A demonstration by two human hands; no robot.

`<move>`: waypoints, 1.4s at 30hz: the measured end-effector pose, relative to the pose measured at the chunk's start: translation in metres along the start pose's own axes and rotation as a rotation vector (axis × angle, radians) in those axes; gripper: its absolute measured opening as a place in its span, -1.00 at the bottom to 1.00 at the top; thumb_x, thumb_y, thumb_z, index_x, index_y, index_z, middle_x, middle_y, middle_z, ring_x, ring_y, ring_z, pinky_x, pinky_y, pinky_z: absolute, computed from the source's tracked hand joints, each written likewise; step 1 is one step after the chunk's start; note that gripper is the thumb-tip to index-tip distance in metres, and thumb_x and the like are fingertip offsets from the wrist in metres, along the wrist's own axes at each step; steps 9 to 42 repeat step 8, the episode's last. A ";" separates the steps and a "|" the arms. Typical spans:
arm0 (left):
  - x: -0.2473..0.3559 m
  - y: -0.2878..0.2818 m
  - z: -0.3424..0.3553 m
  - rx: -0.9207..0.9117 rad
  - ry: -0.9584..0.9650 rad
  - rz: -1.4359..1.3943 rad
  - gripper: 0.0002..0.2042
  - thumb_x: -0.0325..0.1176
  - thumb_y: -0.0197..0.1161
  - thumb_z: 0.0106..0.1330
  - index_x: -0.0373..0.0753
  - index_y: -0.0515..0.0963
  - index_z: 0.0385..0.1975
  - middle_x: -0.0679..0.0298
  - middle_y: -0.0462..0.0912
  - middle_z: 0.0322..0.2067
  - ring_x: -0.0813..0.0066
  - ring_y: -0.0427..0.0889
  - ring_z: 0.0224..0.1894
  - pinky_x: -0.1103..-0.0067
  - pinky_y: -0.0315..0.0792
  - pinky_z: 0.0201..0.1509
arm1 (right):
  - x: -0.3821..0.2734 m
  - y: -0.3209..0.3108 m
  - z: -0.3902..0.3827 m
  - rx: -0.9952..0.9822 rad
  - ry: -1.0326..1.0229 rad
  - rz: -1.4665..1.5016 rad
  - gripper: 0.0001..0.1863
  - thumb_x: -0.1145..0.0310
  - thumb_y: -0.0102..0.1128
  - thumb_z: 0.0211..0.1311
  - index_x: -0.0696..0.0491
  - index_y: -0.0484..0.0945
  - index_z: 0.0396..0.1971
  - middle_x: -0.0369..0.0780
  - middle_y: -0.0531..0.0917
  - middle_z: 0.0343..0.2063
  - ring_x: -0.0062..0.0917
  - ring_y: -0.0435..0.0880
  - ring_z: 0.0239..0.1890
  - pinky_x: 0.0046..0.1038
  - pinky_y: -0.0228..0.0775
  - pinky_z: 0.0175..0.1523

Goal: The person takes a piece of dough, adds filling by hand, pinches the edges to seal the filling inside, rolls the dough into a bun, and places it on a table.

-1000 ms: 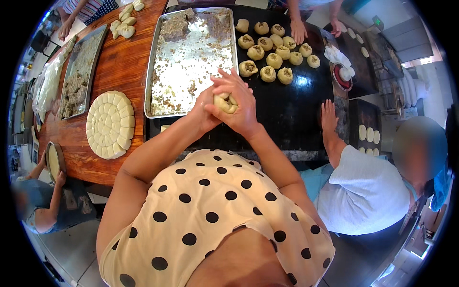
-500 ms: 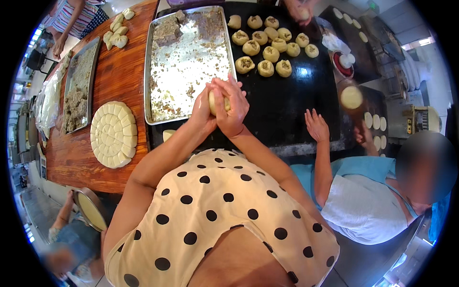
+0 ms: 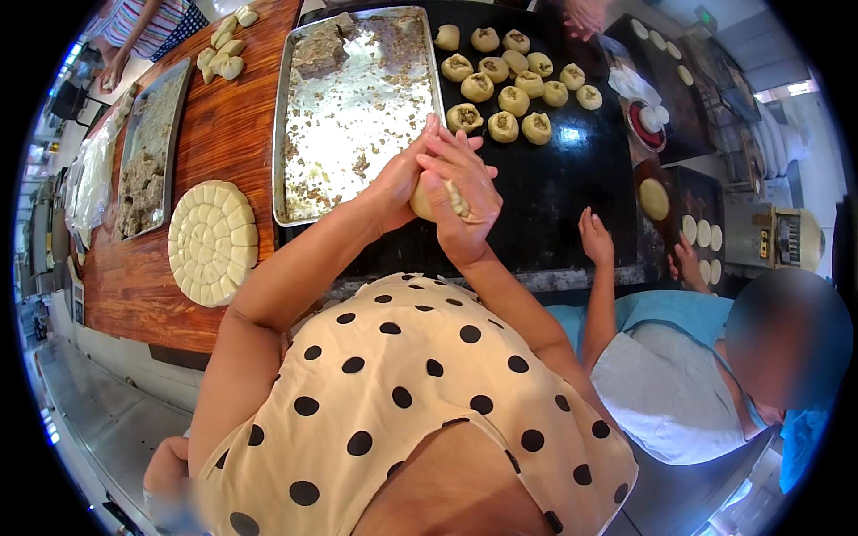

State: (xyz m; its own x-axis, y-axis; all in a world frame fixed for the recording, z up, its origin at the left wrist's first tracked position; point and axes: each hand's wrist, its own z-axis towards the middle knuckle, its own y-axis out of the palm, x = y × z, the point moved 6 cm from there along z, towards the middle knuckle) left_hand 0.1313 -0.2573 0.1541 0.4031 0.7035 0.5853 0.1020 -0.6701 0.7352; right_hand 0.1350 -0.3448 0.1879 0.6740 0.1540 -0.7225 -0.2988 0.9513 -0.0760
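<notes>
A pale dough ball (image 3: pixel 424 202) is pressed between my cupped palms, above the near edge of the black work surface. My left hand (image 3: pixel 402 183) wraps its left side, with the fingers reaching up. From the right, my right hand (image 3: pixel 466 198) closes over it, and a bit of creased dough shows under that hand. Most of the ball is hidden by the fingers. Beyond my hands, several filled dough balls (image 3: pixel 514 100) sit on the black surface, many with brown filling showing at the top. Left of them lies a large metal tray (image 3: pixel 357 134) with crumbly brown filling, mostly heaped at its far end.
On the wooden table (image 3: pixel 134 295) are a round dough slab (image 3: pixel 213 243) cut into pieces, a second filling tray (image 3: pixel 147 170) and loose dough pieces (image 3: pixel 223 58). A co-worker (image 3: pixel 679 384) stands close on the right, near a dough disc (image 3: pixel 654 198). Another person's hands (image 3: pixel 585 16) are at the far edge.
My hands have shifted slightly right with the dough ball, and the right hand has turned over it. The person carrying a round pan at lower left has mostly left the view.
</notes>
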 end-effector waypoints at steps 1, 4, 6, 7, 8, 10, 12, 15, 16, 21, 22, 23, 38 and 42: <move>0.004 0.006 0.002 -0.049 0.006 0.041 -0.31 0.26 -0.23 0.43 -0.22 0.21 0.31 0.08 0.50 0.11 0.28 0.54 0.13 0.42 0.45 0.21 | -0.005 -0.002 0.006 0.022 0.000 -0.015 -0.82 0.52 0.14 0.24 0.20 0.68 -0.23 -0.06 0.67 -0.06 -0.27 0.59 0.12 -0.20 0.16 0.38; 0.019 0.015 0.002 -0.061 0.216 -0.135 -0.30 0.26 -0.30 0.45 -0.24 0.26 0.28 0.05 0.43 0.18 0.29 0.50 0.18 0.39 0.41 0.26 | -0.013 -0.007 0.027 0.084 -0.045 -0.065 -0.77 0.47 0.04 0.32 0.22 0.66 -0.18 -0.03 0.64 0.01 -0.22 0.56 0.16 -0.25 0.16 0.37; 0.021 0.013 0.001 0.103 0.412 -0.181 -0.33 0.23 -0.32 0.47 -0.20 0.24 0.32 0.04 0.32 0.27 0.23 0.40 0.27 0.34 0.32 0.35 | -0.001 -0.008 0.029 0.184 0.042 -0.009 -0.74 0.45 0.02 0.34 0.22 0.65 -0.14 -0.03 0.62 0.05 -0.17 0.53 0.18 -0.25 0.15 0.38; 0.013 0.011 0.008 0.130 0.444 -0.141 -0.33 0.21 -0.31 0.48 -0.19 0.17 0.36 0.06 0.34 0.25 0.16 0.39 0.27 0.33 0.31 0.36 | 0.008 -0.006 0.026 0.234 0.087 0.025 -0.73 0.44 0.01 0.36 0.22 0.65 -0.13 -0.02 0.61 0.06 -0.15 0.52 0.20 -0.24 0.14 0.38; 0.013 0.004 0.009 0.134 0.442 -0.128 -0.33 0.21 -0.31 0.48 -0.19 0.17 0.36 0.06 0.34 0.25 0.16 0.39 0.27 0.33 0.31 0.36 | 0.021 -0.001 0.017 0.230 0.075 0.032 -0.71 0.43 0.01 0.37 0.20 0.63 -0.05 -0.05 0.59 0.09 -0.13 0.48 0.23 -0.23 0.03 0.43; 0.013 0.004 0.009 0.134 0.442 -0.128 -0.33 0.21 -0.31 0.48 -0.19 0.17 0.36 0.06 0.34 0.25 0.16 0.39 0.27 0.33 0.31 0.36 | 0.021 -0.001 0.017 0.230 0.075 0.032 -0.71 0.43 0.01 0.37 0.20 0.63 -0.05 -0.05 0.59 0.09 -0.13 0.48 0.23 -0.23 0.03 0.43; 0.013 0.004 0.009 0.134 0.442 -0.128 -0.33 0.21 -0.31 0.48 -0.19 0.17 0.36 0.06 0.34 0.25 0.16 0.39 0.27 0.33 0.31 0.36 | 0.021 -0.001 0.017 0.230 0.075 0.032 -0.71 0.43 0.01 0.37 0.20 0.63 -0.05 -0.05 0.59 0.09 -0.13 0.48 0.23 -0.23 0.03 0.43; 0.013 0.004 0.009 0.134 0.442 -0.128 -0.33 0.21 -0.31 0.48 -0.19 0.17 0.36 0.06 0.34 0.25 0.16 0.39 0.27 0.33 0.31 0.36 | 0.021 -0.001 0.017 0.230 0.075 0.032 -0.71 0.43 0.01 0.37 0.20 0.63 -0.05 -0.05 0.59 0.09 -0.13 0.48 0.23 -0.23 0.03 0.43; 0.013 0.004 0.009 0.134 0.442 -0.128 -0.33 0.21 -0.31 0.48 -0.19 0.17 0.36 0.06 0.34 0.25 0.16 0.39 0.27 0.33 0.31 0.36 | 0.021 -0.001 0.017 0.230 0.075 0.032 -0.71 0.43 0.01 0.37 0.20 0.63 -0.05 -0.05 0.59 0.09 -0.13 0.48 0.23 -0.23 0.03 0.43; 0.013 0.004 0.009 0.134 0.442 -0.128 -0.33 0.21 -0.31 0.48 -0.19 0.17 0.36 0.06 0.34 0.25 0.16 0.39 0.27 0.33 0.31 0.36 | 0.021 -0.001 0.017 0.230 0.075 0.032 -0.71 0.43 0.01 0.37 0.20 0.63 -0.05 -0.05 0.59 0.09 -0.13 0.48 0.23 -0.23 0.03 0.43; 0.013 0.004 0.009 0.134 0.442 -0.128 -0.33 0.21 -0.31 0.48 -0.19 0.17 0.36 0.06 0.34 0.25 0.16 0.39 0.27 0.33 0.31 0.36 | 0.021 -0.001 0.017 0.230 0.075 0.032 -0.71 0.43 0.01 0.37 0.20 0.63 -0.05 -0.05 0.59 0.09 -0.13 0.48 0.23 -0.23 0.03 0.43; 0.013 0.004 0.009 0.134 0.442 -0.128 -0.33 0.21 -0.31 0.48 -0.19 0.17 0.36 0.06 0.34 0.25 0.16 0.39 0.27 0.33 0.31 0.36 | 0.021 -0.001 0.017 0.230 0.075 0.032 -0.71 0.43 0.01 0.37 0.20 0.63 -0.05 -0.05 0.59 0.09 -0.13 0.48 0.23 -0.23 0.03 0.43; 0.013 0.004 0.009 0.134 0.442 -0.128 -0.33 0.21 -0.31 0.48 -0.19 0.17 0.36 0.06 0.34 0.25 0.16 0.39 0.27 0.33 0.31 0.36 | 0.021 -0.001 0.017 0.230 0.075 0.032 -0.71 0.43 0.01 0.37 0.20 0.63 -0.05 -0.05 0.59 0.09 -0.13 0.48 0.23 -0.23 0.03 0.43; 0.013 0.004 0.009 0.134 0.442 -0.128 -0.33 0.21 -0.31 0.48 -0.19 0.17 0.36 0.06 0.34 0.25 0.16 0.39 0.27 0.33 0.31 0.36 | 0.021 -0.001 0.017 0.230 0.075 0.032 -0.71 0.43 0.01 0.37 0.20 0.63 -0.05 -0.05 0.59 0.09 -0.13 0.48 0.23 -0.23 0.03 0.43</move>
